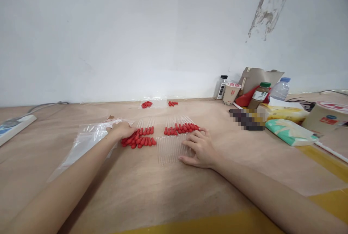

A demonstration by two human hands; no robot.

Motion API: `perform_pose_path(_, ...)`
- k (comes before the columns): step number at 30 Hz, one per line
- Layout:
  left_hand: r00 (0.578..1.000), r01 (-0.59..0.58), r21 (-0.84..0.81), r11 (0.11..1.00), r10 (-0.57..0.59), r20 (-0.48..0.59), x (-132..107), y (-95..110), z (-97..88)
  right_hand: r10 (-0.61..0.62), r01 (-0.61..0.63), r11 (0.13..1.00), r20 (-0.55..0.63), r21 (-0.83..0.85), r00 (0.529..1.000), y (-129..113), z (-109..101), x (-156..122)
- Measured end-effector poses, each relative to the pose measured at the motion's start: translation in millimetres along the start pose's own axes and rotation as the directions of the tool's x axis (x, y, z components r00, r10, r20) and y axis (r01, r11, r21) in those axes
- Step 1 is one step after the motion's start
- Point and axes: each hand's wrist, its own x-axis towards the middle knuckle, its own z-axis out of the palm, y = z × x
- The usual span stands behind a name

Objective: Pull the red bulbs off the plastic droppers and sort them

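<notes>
Two groups of droppers with red rubber bulbs lie on the table, their clear stems pointing away. My left hand [122, 130] reaches to the outer edge of the left droppers [138, 140], which are partly heaped; its fingertips are mostly hidden. To the right, a fanned row of red-bulbed droppers [181, 128] lies just beyond a row of bare clear tubes [170, 150]. My right hand [199, 149] rests over the right end of those tubes, fingers spread, with a fingertip close to the last red bulb.
Loose red bulbs [146, 104] lie near the wall beside clear plastic. A clear zip bag [87, 140] is under my left forearm. At right stand a paper cup [231, 93], bottles [260, 94], tissue packs [289, 132] and a large cup [324, 118]. A power strip [16, 129] lies far left.
</notes>
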Motion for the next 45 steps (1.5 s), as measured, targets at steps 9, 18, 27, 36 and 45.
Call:
perform_pose_path(9,0.994,-0.035,0.059,0.998,0.041,-0.098,-7,1,-7.6,0.148,-0.146,0.989,-0.128,0.025,0.981,8,-1,2)
perform_pose_path(18,0.569,-0.659,0.184,0.730,0.643,-0.513,-73,18,4.0,0.107,-0.126,0.988,-0.192,-0.087,0.976,4,-2,3)
perform_pose_path(27,0.137,-0.862,0.307,0.403,0.769,-0.624,-110,40,46.6,-0.139,0.140,0.990,-0.043,0.026,0.989,-13,0,6)
perform_pose_path(36,0.177,-0.884,0.236,0.404,0.756,-0.631,-109,41,48.8,-0.148,0.155,0.985,-0.089,0.080,0.985,-15,16,4)
perform_pose_path(45,0.185,-0.911,0.204,0.357,0.799,-0.572,-110,39,46.3,-0.168,0.177,0.982,-0.131,0.060,0.977,-16,12,2)
